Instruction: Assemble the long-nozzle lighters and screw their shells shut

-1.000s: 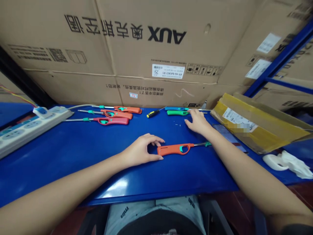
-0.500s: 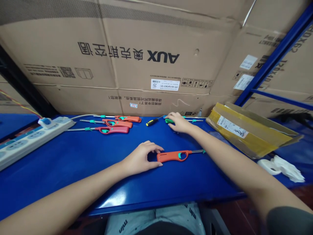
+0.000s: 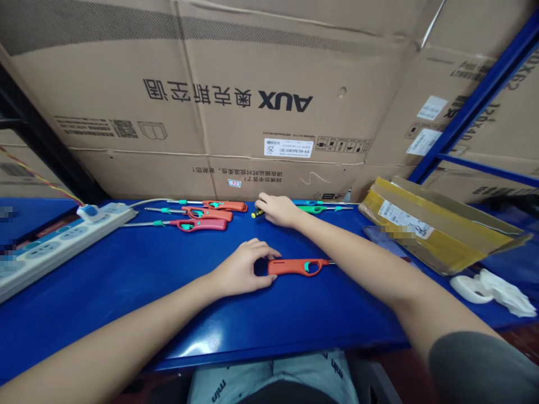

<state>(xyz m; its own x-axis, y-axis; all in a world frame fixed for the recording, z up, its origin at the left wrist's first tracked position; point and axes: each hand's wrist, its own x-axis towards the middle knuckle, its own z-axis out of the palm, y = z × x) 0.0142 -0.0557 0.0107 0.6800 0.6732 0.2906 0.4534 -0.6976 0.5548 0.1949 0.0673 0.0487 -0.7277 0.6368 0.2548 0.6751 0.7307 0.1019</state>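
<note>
An orange lighter (image 3: 290,267) with a teal trigger lies flat at the middle of the blue table. Around its left end curve the thumb and fingers of my left hand (image 3: 244,269), spread apart, with no firm hold on it. Farther back, my right hand (image 3: 275,210) is over the screwdriver (image 3: 256,214), whose black and yellow handle end shows at the fingertips. Its fingers are bent down, and whether they grip the handle is hidden. A green lighter (image 3: 312,210) and a blue one (image 3: 306,202) lie just right of that hand.
Red and orange lighters (image 3: 197,225) lie at the back left, beside a white power strip (image 3: 63,241). A yellow-taped carton (image 3: 433,224) and a white tape roll (image 3: 470,289) are at the right. A large cardboard sheet (image 3: 227,123) stands behind the blue table (image 3: 168,303).
My right hand has moved left, from the green lighter to the screwdriver, uncovering the green and blue lighters. My left hand stays by the orange lighter. The view has shifted slightly.
</note>
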